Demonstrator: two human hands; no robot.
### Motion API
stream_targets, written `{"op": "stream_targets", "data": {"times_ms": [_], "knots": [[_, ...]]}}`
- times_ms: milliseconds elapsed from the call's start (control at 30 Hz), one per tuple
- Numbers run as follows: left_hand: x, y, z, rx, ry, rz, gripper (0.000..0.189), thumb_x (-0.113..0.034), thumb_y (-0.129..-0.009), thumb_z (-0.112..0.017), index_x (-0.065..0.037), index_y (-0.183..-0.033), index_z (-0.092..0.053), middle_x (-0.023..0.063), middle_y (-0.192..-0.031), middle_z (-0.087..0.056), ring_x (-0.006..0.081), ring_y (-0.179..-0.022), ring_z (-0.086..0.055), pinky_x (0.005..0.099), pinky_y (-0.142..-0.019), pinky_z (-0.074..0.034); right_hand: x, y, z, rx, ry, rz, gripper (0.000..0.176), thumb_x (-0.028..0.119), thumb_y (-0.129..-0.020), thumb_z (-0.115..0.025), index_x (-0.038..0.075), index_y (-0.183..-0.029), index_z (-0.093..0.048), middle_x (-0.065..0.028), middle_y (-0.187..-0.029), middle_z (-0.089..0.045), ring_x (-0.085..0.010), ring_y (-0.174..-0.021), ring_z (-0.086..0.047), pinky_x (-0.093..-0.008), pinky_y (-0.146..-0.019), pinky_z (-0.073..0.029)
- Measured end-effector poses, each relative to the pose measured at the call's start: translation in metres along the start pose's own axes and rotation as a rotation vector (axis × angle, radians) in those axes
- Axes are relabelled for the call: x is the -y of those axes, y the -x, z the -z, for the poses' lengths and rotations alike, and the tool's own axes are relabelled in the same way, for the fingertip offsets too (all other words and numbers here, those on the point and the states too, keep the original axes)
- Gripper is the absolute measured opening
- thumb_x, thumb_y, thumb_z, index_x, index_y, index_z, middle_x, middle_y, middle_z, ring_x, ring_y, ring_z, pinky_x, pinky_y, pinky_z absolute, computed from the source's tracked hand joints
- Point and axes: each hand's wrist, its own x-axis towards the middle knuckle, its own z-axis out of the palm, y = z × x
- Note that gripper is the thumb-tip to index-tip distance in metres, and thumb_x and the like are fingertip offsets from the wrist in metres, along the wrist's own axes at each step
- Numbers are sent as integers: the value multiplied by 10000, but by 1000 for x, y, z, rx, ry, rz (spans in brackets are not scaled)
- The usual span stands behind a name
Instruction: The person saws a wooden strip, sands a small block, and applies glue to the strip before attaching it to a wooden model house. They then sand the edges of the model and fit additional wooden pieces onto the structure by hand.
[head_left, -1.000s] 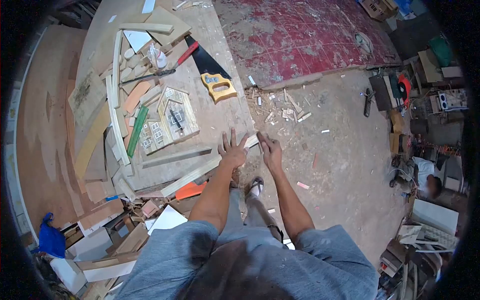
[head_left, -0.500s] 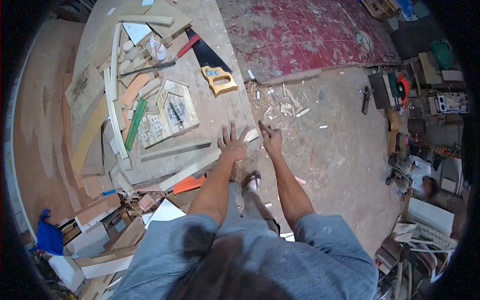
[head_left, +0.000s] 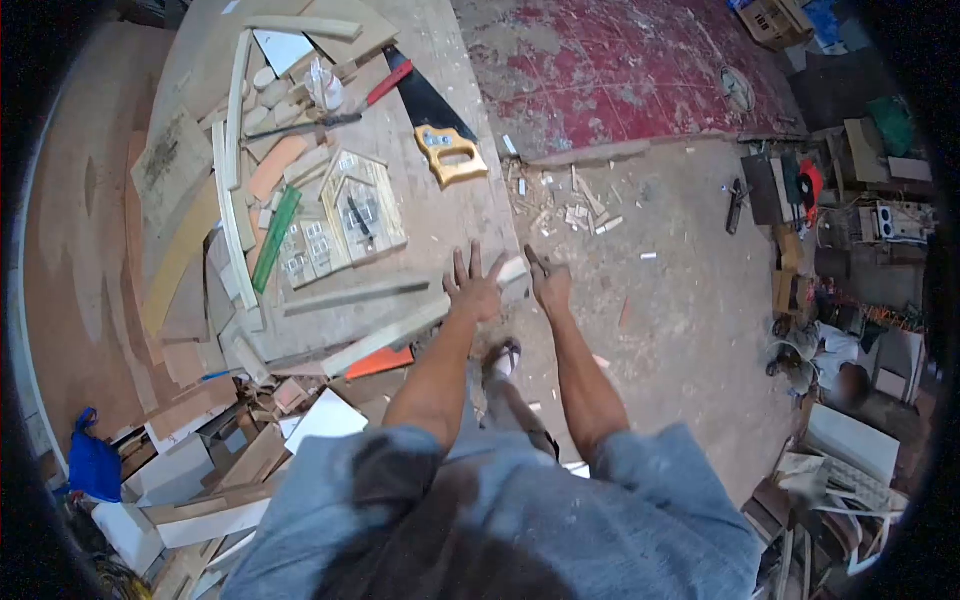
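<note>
My left hand [head_left: 474, 287] is spread flat, fingers apart, pressing on a long pale wooden strip [head_left: 400, 330] that lies across the near edge of the workbench [head_left: 440, 215]. My right hand [head_left: 549, 281] is just past the strip's right end, fingers curled around a thin dark tool that I cannot make out. A small wooden model house [head_left: 345, 215] sits on the bench beyond my left hand. A handsaw with a yellow handle [head_left: 436, 125] lies farther back.
Offcuts, boards and a green strip [head_left: 272, 240] crowd the bench's left side. Wood scraps [head_left: 565, 205] litter the concrete floor. An orange piece [head_left: 378, 362] lies under the bench. A person sits at the right [head_left: 835, 375] among tools and boxes. A red painted slab [head_left: 640, 70] lies behind.
The view has shifted slightly. My right hand's fingers have curled in beside the strip's end. My left hand stays spread on the strip.
</note>
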Motion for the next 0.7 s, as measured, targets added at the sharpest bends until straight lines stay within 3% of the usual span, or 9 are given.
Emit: {"op": "stream_targets", "data": {"times_ms": [133, 200, 267, 400, 467, 533, 600, 633, 700], "knots": [[0, 1, -1, 15, -60, 29, 703, -302, -983, -488, -434, -1574, -131, 88, -1648, 221, 436, -1488, 210, 723, -1126, -27, 18, -1, -3, 27, -123, -2, 290, 224, -916, -602, 145, -1158, -741, -258, -719, -618, -396, -785, -590, -458, -721, -486], [0, 6, 1, 34, -51, 34, 726, -303, -968, -504, -433, -1575, -129, 90, -1651, 213, 439, -1489, 205, 724, -1126, -26, 8, -1, -25, -49, 13, -2, 308, 267, -936, -590, 221, -1209, -725, -238, -788, -656, -303, -739, -595, -392, -720, -495], [0, 14, -9, 61, -29, 33, 748, -304, -953, -521, -433, -1576, -127, 92, -1653, 205, 441, -1490, 199, 725, -1126, -26, -9, 3, -22, 19, 85, 83, 276, 247, -925, -616, 189, -1159, -749, -247, -729, -610, -285, -677, -561, -394, -695, -491], [-6, -10, 16, -28, -7, 44, 729, -328, -968, -512, -425, -1579, -127, 87, -1654, 204, 437, -1488, 211, 714, -1131, 5, 17, -24, -7, -129, -49, 158, 280, 234, -934, -609, 148, -1168, -736, -275, -791, -638, -311, -668, -609, -470, -684, -491], [-3, 11, 7, 21, 1, 9, 714, -325, -979, -505, -417, -1580, -130, 83, -1654, 204, 428, -1488, 217, 711, -1132, 9, -9, -9, -13, 71, 149, -85, 290, 247, -933, -618, 115, -1165, -731, -270, -883, -675, -354, -798, -661, -473, -774, -499], [1, 2, 10, -48, -1, 29, 703, -358, -975, -516, -407, -1578, -158, 79, -1654, 207, 422, -1491, 212, 709, -1131, 4, -52, -41, -27, -125, -199, 281, 327, 243, -923, -625, 70, -1185, -714, -267, -924, -684, -414, -876, -652, -458, -875, -488], [0, 20, 5, -108, 42, -44, 655, -365, -986, -488, -363, -1578, -207, 102, -1676, 61, 436, -1505, 127, 699, -1132, -50, 57, -56, 14, 80, 29, 87, 356, 205, -915, -614, 38, -1221, -685, -264, -1039, -669, -432, -1012, -608, -450, -964, -454], [3, 24, -9, -96, 61, -19, 655, -365, -986, -488, -363, -1578, -207, 102, -1676, 61, 436, -1505, 127, 699, -1132, -50, 83, -60, 6, 130, 27, 230, 367, 199, -908, -630, 26, -1229, -671, -277, -1120, -638, -429, -1086, -580, -453, -975, -449], [16, 17, -37, -420, -242, -99, 577, -347, -1008, -443, -261, -1557, -287, 104, -1657, -150, 372, -1510, -80, 626, -1140, -169, 108, -69, -37, 227, 34, 463, 387, 202, -896, -667, 25, -1240, -652, -291, -1246, -579, -423, -1217, -516, -456, -1002, -437]]}}
